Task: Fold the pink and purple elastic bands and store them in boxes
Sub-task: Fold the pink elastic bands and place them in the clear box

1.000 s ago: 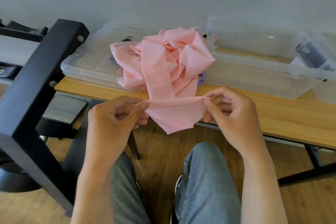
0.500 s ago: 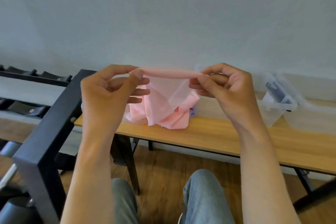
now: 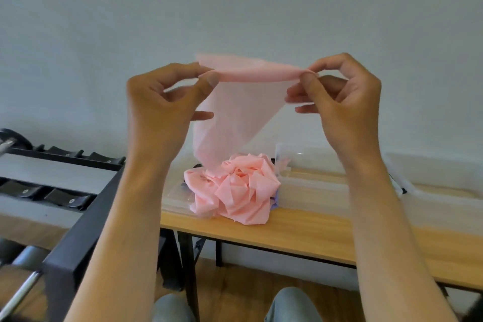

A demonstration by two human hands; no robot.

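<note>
A pink elastic band (image 3: 237, 117) is held up in front of the wall, its top edge stretched level between both hands. My left hand (image 3: 167, 104) pinches its left corner between thumb and forefinger; my right hand (image 3: 337, 97) pinches the right corner. The band hangs down into a crumpled pink heap (image 3: 235, 191) on the wooden bench (image 3: 300, 232). A sliver of purple band (image 3: 275, 200) peeks out at the heap's right. A clear plastic box (image 3: 308, 183) stands right of the heap, and a clear flat lid or box (image 3: 175, 196) lies under the heap's left side.
A black metal rack (image 3: 78, 238) with dark weights stands at the left, close to my left forearm. Another clear box (image 3: 439, 178) sits at the bench's far right. My knees in grey jeans (image 3: 290, 306) show at the bottom over a wooden floor.
Both hands have risen from just above my lap to well above the bench, drawing the pink band upward out of the heap. They have also moved further apart, and the view tilted up.
</note>
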